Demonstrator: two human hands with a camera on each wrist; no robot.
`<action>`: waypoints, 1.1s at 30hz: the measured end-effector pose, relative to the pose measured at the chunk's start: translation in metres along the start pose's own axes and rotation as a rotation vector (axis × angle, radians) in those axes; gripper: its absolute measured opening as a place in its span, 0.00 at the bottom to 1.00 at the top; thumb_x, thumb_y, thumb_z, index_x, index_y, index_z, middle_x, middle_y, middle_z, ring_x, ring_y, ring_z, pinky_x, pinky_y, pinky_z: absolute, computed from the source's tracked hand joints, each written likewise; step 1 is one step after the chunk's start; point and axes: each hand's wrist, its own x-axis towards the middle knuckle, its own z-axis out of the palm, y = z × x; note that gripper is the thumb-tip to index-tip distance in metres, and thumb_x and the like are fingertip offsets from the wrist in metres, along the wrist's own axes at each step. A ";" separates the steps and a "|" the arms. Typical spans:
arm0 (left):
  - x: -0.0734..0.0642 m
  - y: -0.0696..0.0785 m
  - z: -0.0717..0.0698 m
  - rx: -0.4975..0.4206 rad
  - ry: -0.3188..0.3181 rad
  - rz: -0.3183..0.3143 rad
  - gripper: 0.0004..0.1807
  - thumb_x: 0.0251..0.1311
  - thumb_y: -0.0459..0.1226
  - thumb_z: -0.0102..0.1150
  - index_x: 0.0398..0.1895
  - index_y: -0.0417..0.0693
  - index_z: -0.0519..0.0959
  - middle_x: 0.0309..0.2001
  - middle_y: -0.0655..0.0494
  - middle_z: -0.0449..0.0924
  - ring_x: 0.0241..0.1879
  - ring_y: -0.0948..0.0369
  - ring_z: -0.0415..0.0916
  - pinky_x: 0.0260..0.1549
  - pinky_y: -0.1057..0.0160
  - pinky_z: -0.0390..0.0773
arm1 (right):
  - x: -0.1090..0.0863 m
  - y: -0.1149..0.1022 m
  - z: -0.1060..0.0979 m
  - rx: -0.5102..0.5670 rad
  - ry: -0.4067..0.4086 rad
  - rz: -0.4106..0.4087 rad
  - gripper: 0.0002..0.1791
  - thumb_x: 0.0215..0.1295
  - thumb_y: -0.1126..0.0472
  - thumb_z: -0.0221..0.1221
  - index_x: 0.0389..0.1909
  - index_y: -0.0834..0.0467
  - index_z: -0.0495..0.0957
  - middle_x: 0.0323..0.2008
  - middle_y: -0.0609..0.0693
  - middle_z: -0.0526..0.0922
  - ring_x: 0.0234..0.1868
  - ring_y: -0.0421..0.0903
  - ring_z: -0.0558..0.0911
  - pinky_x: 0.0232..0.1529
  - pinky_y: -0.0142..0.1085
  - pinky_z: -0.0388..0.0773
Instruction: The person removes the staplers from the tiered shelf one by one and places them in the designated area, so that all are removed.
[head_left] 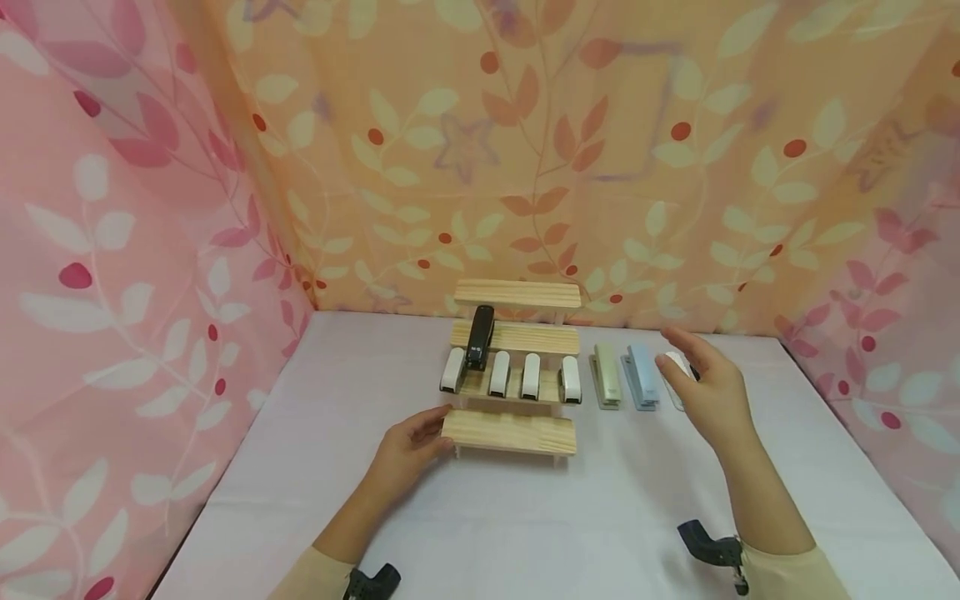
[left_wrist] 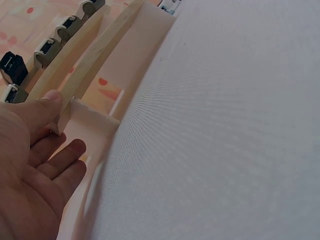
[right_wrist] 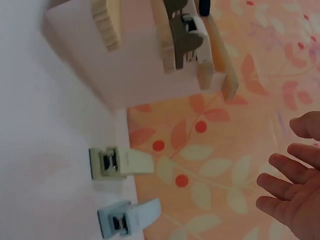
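Note:
A stepped wooden display rack [head_left: 510,432] with pale side panels stands mid-table. My left hand [head_left: 405,450] grips the left end of its lowest board; in the left wrist view the thumb [left_wrist: 49,97] lies at the board's corner with fingers below. Several white staplers [head_left: 453,371] line the second board up, and a black stapler [head_left: 480,337] rests higher, tilted against the third. Right of the rack, a green stapler [head_left: 606,379] and a light blue stapler [head_left: 641,379] sit on the table. My right hand [head_left: 708,396], fingers extended and holding nothing, hovers over a partly hidden white stapler [head_left: 674,393].
A white cloth covers the table [head_left: 517,533]. Behind the rack hangs an orange floral curtain [head_left: 480,167], with pink floral curtains [head_left: 112,292] at both sides. Each wrist wears a black camera mount [head_left: 712,548].

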 end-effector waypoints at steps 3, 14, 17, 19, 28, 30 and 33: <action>0.001 0.000 -0.001 0.001 0.002 -0.002 0.32 0.60 0.40 0.73 0.67 0.43 0.76 0.67 0.47 0.77 0.65 0.50 0.76 0.60 0.66 0.79 | 0.003 -0.018 0.007 0.036 -0.013 -0.048 0.29 0.74 0.50 0.62 0.73 0.52 0.72 0.70 0.53 0.76 0.72 0.58 0.71 0.73 0.57 0.66; 0.003 -0.002 -0.001 -0.018 0.000 -0.042 0.32 0.59 0.42 0.74 0.66 0.46 0.77 0.64 0.52 0.80 0.63 0.53 0.78 0.59 0.67 0.80 | 0.006 -0.060 0.046 0.066 -0.064 -0.147 0.28 0.72 0.50 0.64 0.70 0.54 0.74 0.68 0.53 0.78 0.72 0.57 0.72 0.72 0.62 0.66; 0.002 -0.002 -0.001 -0.014 0.006 -0.037 0.32 0.58 0.42 0.74 0.66 0.46 0.77 0.65 0.51 0.79 0.64 0.52 0.78 0.60 0.67 0.80 | 0.006 -0.074 0.058 0.105 -0.095 -0.170 0.29 0.72 0.52 0.65 0.71 0.53 0.73 0.68 0.50 0.77 0.73 0.53 0.72 0.73 0.60 0.66; 0.003 -0.003 -0.002 -0.014 0.008 -0.039 0.32 0.58 0.42 0.74 0.66 0.47 0.78 0.65 0.52 0.79 0.64 0.53 0.78 0.59 0.67 0.80 | 0.005 -0.085 0.065 0.132 -0.121 -0.179 0.30 0.72 0.52 0.65 0.71 0.53 0.72 0.69 0.49 0.77 0.73 0.52 0.71 0.73 0.61 0.67; 0.004 -0.004 -0.004 -0.022 0.005 -0.027 0.31 0.59 0.39 0.74 0.66 0.45 0.77 0.65 0.50 0.79 0.64 0.52 0.78 0.58 0.69 0.80 | 0.005 -0.118 0.101 0.182 -0.202 -0.179 0.31 0.71 0.53 0.66 0.73 0.53 0.71 0.70 0.49 0.75 0.74 0.50 0.70 0.73 0.55 0.69; 0.004 -0.004 -0.004 -0.025 0.004 -0.026 0.31 0.59 0.39 0.74 0.66 0.44 0.77 0.65 0.49 0.79 0.63 0.52 0.78 0.58 0.69 0.80 | 0.005 -0.120 0.109 0.176 -0.218 -0.175 0.32 0.70 0.52 0.66 0.73 0.52 0.70 0.70 0.48 0.75 0.74 0.50 0.69 0.73 0.55 0.70; 0.003 -0.004 -0.002 -0.025 0.003 -0.024 0.31 0.59 0.39 0.73 0.66 0.43 0.77 0.64 0.48 0.80 0.63 0.51 0.78 0.59 0.68 0.80 | 0.006 -0.121 0.121 0.169 -0.238 -0.165 0.34 0.70 0.50 0.67 0.74 0.51 0.69 0.70 0.48 0.75 0.74 0.49 0.70 0.72 0.54 0.71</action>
